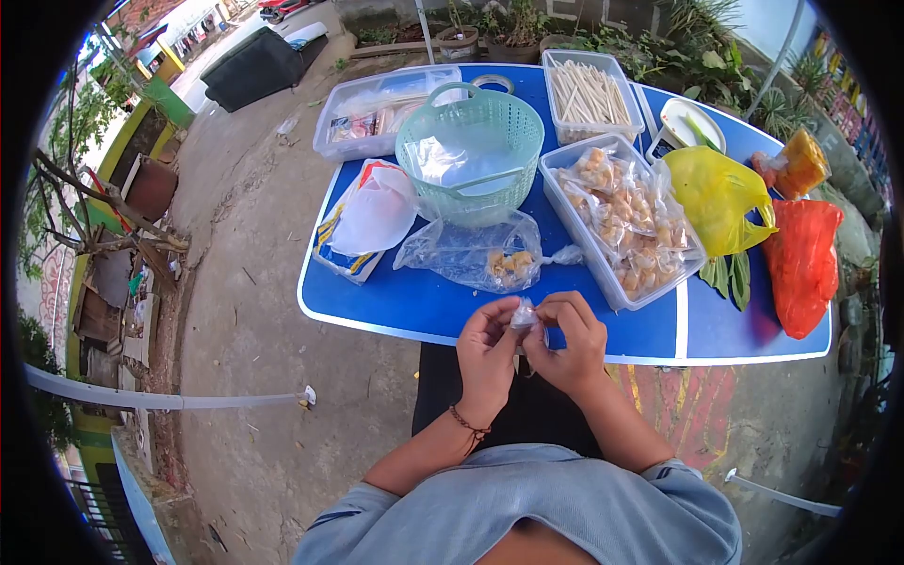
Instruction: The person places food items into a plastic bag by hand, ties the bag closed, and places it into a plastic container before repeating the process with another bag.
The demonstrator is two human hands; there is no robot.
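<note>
Both hands meet at the near edge of the blue table (603,341), pinching a small clear plastic bag (524,315) between them. My left hand (488,350) grips the bag from the left with thumb and fingers; what is inside it is hidden. On the other side, my right hand (571,341) has its fingertips closed on the same bag. Just beyond them lies a larger clear plastic bag (452,250) with several light-brown food pieces (509,267) in it. To the right, a clear plastic tub (617,298) holds many small knotted bags of similar pieces (621,212).
A mint-green basket (527,127) stands mid-table, with a lidded clear box (325,141) behind left. A tub of white sticks (591,92) sits at the back. Yellow (716,198) and red plastic bags (803,264) lie right; a white bag (377,212) lies left. A tape roll (493,83) is behind.
</note>
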